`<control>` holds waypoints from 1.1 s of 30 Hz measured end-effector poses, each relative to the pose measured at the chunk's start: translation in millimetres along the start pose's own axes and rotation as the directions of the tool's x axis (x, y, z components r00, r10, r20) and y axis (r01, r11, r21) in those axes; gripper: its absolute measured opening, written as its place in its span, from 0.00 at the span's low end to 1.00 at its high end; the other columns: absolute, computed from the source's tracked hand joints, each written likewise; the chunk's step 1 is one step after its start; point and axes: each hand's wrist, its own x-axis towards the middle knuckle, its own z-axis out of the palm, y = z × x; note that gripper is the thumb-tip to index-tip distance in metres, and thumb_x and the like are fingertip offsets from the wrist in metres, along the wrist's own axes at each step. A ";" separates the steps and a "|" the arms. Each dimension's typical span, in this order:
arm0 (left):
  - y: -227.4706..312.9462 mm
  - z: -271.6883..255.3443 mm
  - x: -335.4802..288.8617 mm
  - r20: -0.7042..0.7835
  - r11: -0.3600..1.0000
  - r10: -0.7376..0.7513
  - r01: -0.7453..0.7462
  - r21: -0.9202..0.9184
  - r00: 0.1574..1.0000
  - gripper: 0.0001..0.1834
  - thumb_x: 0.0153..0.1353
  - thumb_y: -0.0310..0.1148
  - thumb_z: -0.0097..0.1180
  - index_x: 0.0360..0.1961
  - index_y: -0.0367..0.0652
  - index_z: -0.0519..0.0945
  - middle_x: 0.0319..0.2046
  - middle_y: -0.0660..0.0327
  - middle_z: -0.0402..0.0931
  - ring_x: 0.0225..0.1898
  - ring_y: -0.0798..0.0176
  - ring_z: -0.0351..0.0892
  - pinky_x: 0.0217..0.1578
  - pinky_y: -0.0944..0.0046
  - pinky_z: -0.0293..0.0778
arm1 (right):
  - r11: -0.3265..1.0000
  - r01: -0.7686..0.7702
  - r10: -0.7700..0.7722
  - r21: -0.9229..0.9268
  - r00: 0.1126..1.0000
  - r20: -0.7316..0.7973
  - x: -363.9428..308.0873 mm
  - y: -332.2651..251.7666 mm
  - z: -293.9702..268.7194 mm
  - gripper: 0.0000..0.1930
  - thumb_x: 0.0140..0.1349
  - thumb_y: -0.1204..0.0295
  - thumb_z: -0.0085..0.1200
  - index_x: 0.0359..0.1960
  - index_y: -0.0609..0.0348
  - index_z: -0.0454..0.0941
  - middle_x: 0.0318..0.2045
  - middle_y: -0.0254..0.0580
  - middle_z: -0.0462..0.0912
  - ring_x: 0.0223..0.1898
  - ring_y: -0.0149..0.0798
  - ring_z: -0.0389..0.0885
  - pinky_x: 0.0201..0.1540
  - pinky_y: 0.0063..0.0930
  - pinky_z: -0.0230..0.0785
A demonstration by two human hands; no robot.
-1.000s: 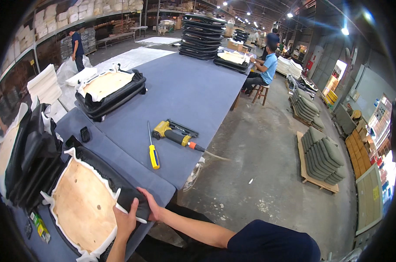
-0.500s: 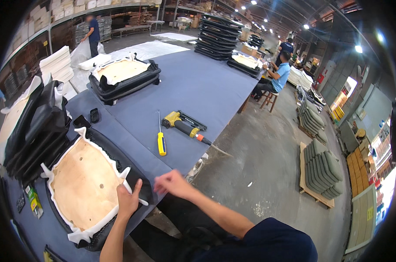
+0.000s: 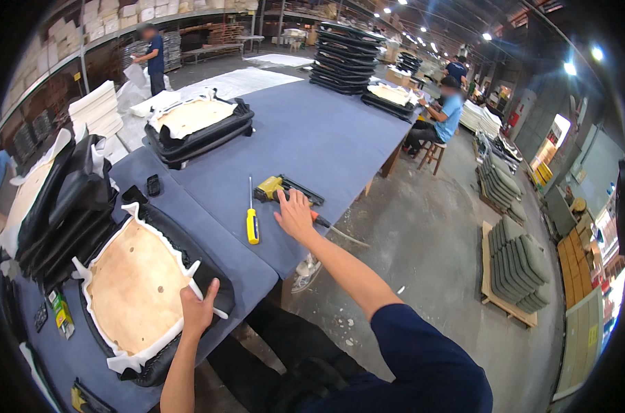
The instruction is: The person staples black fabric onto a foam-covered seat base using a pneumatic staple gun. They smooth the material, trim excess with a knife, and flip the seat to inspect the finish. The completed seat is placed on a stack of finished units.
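Note:
On the near left of the table lies a seat cushion, face down, with a pale wooden board, white padding and black covering round its rim. My left hand is closed round its right edge, thumb up, pinching the white lining and black cover. My right hand reaches over the handle of a yellow and black staple gun; its fingers are spread, not visibly wrapped round it. An orange fitting joins the gun to an air hose. A yellow-handled screwdriver lies just left of the gun.
Stacked black cushions stand at the left, with more farther back and a tall stack at the far end. A seated person works at the table's far right. Grey cushions sit on a floor pallet.
My right hand has moved forward from near the cushion's right side to the staple gun. My left hand keeps its hold on the cushion edge.

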 end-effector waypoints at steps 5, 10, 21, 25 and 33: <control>0.7 11.1 -1.7 -0.015 1.000 0.009 -0.009 -0.008 1.000 0.15 0.68 0.36 0.69 0.37 0.30 0.84 0.29 0.54 0.86 0.31 0.60 0.83 0.37 0.58 0.77 | 0.993 0.034 -0.064 0.113 0.960 0.274 28.1 47.4 31.4 0.30 0.64 0.71 0.63 0.68 0.53 0.69 0.51 0.54 0.80 0.56 0.58 0.79 0.56 0.51 0.76; -3.6 -10.1 -11.6 -0.117 0.995 -0.059 0.068 0.072 0.991 0.22 0.65 0.41 0.72 0.47 0.31 0.84 0.34 0.56 0.86 0.34 0.62 0.83 0.38 0.58 0.78 | 0.789 -0.033 -0.172 0.614 0.947 0.271 45.6 30.3 -17.3 0.28 0.64 0.73 0.59 0.68 0.54 0.77 0.54 0.59 0.86 0.53 0.44 0.86 0.57 0.44 0.76; 4.2 25.2 11.5 -0.033 0.989 0.120 -0.122 -0.087 0.992 0.18 0.65 0.36 0.72 0.32 0.29 0.82 0.21 0.62 0.72 0.25 0.70 0.67 0.34 0.61 0.72 | 0.369 -0.693 -0.104 0.619 0.631 0.768 -83.1 -32.4 -197.8 0.11 0.61 0.76 0.70 0.43 0.63 0.84 0.28 0.34 0.84 0.25 0.27 0.80 0.29 0.26 0.73; 15.7 31.3 11.2 0.029 0.988 0.002 0.002 -0.155 1.000 0.18 0.66 0.35 0.70 0.48 0.30 0.82 0.24 0.64 0.75 0.27 0.72 0.69 0.34 0.64 0.72 | 0.540 -0.281 -0.280 0.794 0.829 0.484 -90.3 -42.6 -183.5 0.15 0.58 0.74 0.73 0.45 0.64 0.85 0.34 0.40 0.88 0.33 0.33 0.84 0.38 0.31 0.75; 13.2 41.8 1.2 0.022 0.994 -0.098 0.097 0.047 0.995 0.23 0.65 0.38 0.71 0.52 0.32 0.82 0.26 0.58 0.82 0.26 0.65 0.76 0.32 0.61 0.73 | 0.699 -0.032 -0.425 0.715 0.785 0.451 -84.7 -41.6 -160.0 0.25 0.49 0.67 0.78 0.48 0.62 0.83 0.43 0.49 0.83 0.46 0.53 0.80 0.52 0.42 0.74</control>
